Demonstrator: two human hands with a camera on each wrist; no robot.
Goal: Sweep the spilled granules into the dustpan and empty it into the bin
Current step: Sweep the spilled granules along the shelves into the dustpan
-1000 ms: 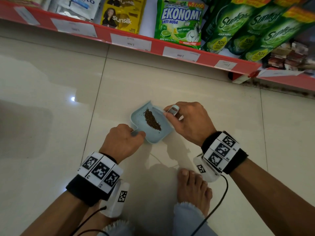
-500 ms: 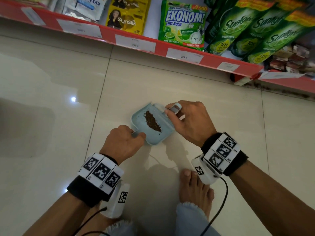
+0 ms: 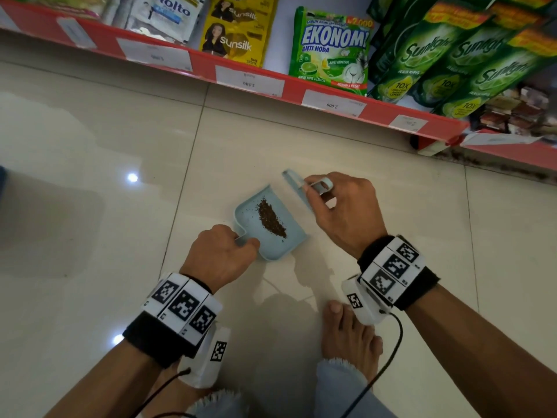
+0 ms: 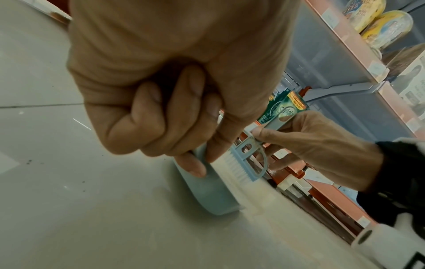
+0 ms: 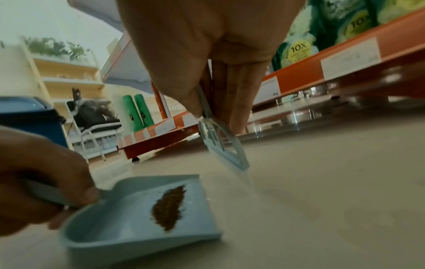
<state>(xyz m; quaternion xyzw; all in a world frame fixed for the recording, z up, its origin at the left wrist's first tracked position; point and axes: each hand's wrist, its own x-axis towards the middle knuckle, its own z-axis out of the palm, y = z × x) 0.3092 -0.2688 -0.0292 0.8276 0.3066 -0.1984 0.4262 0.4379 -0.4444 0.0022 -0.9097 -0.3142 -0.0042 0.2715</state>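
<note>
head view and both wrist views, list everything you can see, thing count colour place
dustpan: one, pale blue, on the floor
granules: one brown heap, inside the dustpan
brush: one, pale blue with white bristles, just past the dustpan's open edge
bin: one, dark blue, left background of the right wrist view
shelf edge: one, red with white price tags, above the floor
detergent pouches: several, green, on the shelf
shampoo sachets: yellow, on the shelf
floor: glossy beige tiles
bare foot: one, below the dustpan
left hand: grips the dustpan handle
right hand: pinches the brush
</note>
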